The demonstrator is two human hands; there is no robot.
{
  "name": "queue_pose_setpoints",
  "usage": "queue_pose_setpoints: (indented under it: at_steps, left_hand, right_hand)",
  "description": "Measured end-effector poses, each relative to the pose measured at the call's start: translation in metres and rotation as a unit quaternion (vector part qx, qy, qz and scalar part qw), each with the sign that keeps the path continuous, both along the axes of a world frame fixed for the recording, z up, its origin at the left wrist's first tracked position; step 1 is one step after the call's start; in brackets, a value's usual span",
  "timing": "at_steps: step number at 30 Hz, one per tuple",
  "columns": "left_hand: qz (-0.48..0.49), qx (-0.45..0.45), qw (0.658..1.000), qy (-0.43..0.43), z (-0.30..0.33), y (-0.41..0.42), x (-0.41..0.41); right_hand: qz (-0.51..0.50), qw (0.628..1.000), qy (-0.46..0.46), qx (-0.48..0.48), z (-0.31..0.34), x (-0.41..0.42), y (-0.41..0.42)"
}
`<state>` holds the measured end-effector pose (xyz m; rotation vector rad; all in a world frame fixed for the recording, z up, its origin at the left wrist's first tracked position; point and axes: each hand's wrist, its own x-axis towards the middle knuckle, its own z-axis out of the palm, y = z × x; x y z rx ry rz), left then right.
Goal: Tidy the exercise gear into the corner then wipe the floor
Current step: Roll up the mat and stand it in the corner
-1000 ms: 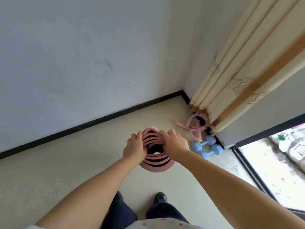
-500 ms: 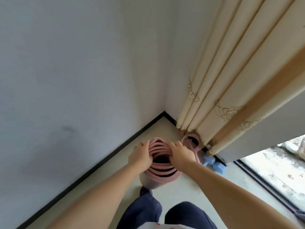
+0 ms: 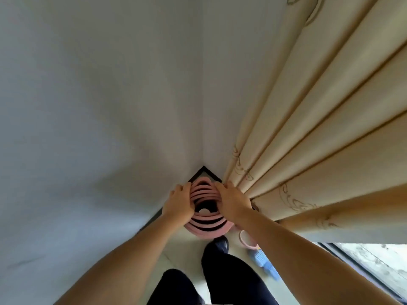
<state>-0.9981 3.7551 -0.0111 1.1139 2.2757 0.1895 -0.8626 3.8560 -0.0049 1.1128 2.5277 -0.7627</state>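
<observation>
Pink foam, the rolled exercise mat (image 3: 207, 224) stands on end in the room's corner (image 3: 203, 167), its spiral top facing the camera. The left hand (image 3: 179, 204) grips the roll's left edge with curled fingers, and the right hand (image 3: 232, 200) grips the right edge the same way, touching the cream curtain (image 3: 319, 133). Just right of the mat lie a pink ring (image 3: 247, 241) and blue dumbbells (image 3: 264, 263). A dark shoe (image 3: 221, 243) stands just before the mat.
</observation>
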Motion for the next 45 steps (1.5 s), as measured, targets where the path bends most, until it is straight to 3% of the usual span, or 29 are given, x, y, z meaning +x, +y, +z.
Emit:
queue_pose_setpoints:
  at_steps: [10, 17, 22, 37, 45]
  left_hand:
    - [0.017, -0.021, 0.999, -0.035, -0.063, 0.127, -0.067]
    - [-0.019, -0.006, 0.999, -0.032, -0.137, 0.205, -0.124]
    - [0.008, 0.020, 0.997, -0.069, -0.182, 0.235, -0.147]
    - [-0.041, 0.062, 0.996, -0.044, -0.173, 0.182, -0.125]
    - [-0.091, -0.024, 0.996, 0.005, -0.150, 0.155, -0.108]
  right_hand:
    - [-0.024, 1.000, 0.002, -0.008, -0.066, -0.070, 0.125]
    - [-0.107, 0.993, -0.039, 0.017, -0.139, -0.124, 0.176]
    - [-0.172, 0.984, -0.028, -0.030, -0.181, -0.150, 0.198]
    - [-0.082, 0.996, 0.004, 0.040, -0.166, -0.133, 0.172]
    - [0.003, 0.993, -0.036, 0.108, -0.150, -0.103, 0.154]
